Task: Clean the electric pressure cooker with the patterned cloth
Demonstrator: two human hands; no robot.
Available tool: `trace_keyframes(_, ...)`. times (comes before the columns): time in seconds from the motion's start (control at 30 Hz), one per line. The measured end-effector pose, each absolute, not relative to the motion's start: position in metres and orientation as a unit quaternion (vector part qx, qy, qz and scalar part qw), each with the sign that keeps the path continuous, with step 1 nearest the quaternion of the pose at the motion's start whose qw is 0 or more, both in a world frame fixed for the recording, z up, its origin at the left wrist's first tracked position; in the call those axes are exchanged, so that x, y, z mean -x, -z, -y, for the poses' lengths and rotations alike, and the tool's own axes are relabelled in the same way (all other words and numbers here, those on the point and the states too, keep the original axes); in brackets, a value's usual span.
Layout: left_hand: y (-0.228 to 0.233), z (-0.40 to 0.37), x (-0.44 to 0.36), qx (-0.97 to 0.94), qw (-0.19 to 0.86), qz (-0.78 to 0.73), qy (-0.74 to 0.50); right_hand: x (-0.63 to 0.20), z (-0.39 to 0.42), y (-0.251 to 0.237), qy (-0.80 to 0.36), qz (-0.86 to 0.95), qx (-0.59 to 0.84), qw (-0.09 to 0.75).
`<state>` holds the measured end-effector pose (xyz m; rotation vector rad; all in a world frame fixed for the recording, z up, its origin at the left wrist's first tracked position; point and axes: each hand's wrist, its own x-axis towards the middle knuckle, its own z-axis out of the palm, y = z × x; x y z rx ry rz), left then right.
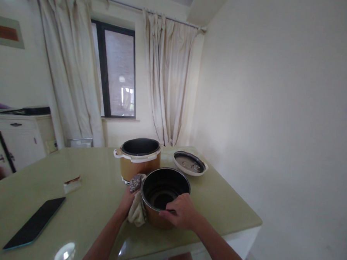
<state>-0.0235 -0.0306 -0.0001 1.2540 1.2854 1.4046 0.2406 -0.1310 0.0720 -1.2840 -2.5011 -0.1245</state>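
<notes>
A dark-lined inner pot [153, 214] with an orange-brown outside is near the front edge of the table, its mouth facing up toward me. My right hand [183, 212] grips its near right rim, thumb outside and fingers curled over the edge. On the pot's left side, my left hand [128, 200] is closed on a pale patterned cloth [138, 210] pressed against the outer wall; the cloth partly hides the fingers. Just behind stands the cooker body [139, 165], orange with a white rim and a dark inside. The round lid [190, 164] lies upside down at the back right.
The pale green glossy table [97, 188] carries a dark flat slab [36, 223] at the left and a small whitish packet [72, 184] beyond it. A bare wall [278, 131] borders the right side. A white cabinet [18, 137] stands at the far left.
</notes>
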Motion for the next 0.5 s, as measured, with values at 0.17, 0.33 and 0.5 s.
trace_keyframes(0.17,-0.003,0.071,0.017,-0.454,0.517,-0.492,-0.533,-0.235,0.129,-0.072,0.059,0.871,0.463,0.154)
trace_keyframes(0.33,-0.005,0.098,0.013,-0.540,0.497,-0.462,-0.498,-0.234,0.124,-0.070,0.063,0.866,0.471,0.156)
trace_keyframes(0.5,0.017,0.124,-0.011,-0.614,0.361,-0.509,-0.484,-0.229,0.119,-0.074,0.056,0.858,0.489,0.147)
